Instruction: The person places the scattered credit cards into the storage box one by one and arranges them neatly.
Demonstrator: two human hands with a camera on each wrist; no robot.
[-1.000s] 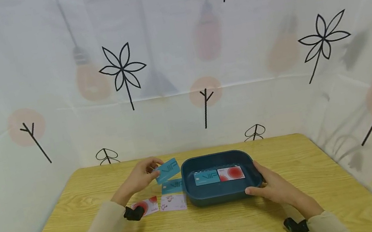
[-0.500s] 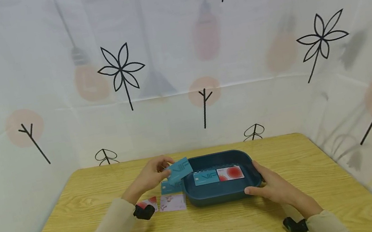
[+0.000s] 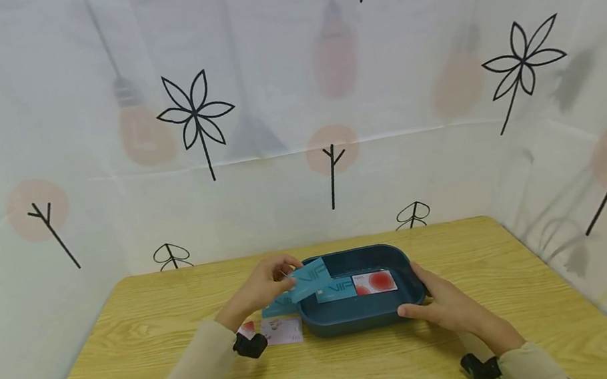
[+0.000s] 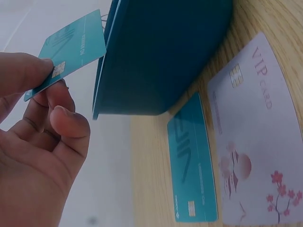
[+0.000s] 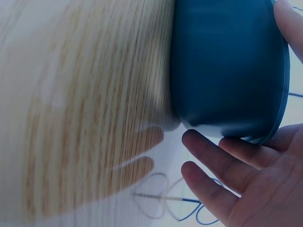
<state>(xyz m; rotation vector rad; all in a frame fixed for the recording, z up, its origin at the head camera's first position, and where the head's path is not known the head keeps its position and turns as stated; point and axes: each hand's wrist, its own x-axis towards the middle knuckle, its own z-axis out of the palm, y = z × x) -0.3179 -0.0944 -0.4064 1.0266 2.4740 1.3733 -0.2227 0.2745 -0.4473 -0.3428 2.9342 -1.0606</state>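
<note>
My left hand [image 3: 262,285] pinches a teal VIP card [image 3: 312,279] between thumb and fingers. That card hangs tilted over the left rim of a dark blue tray [image 3: 358,323]. Inside the tray lie another teal VIP card [image 3: 338,291] and a white card with red circles [image 3: 375,282], side by side. At the tray's right end, my right hand [image 3: 449,306] holds the corner, thumb at the front and fingers along the side. On the table left of the tray are a teal card [image 4: 191,163] and a pale blossom VIP card [image 4: 258,137].
A red-patterned card [image 3: 247,329] is mostly hidden by my left wrist and its black wrist camera [image 3: 250,345]. The wooden table [image 3: 361,376] ends at a white printed curtain [image 3: 281,200] behind and at both sides.
My left hand has moved right with the pinched teal card, from left of the tray to over its left rim. The right hand and tray stay about where they were.
</note>
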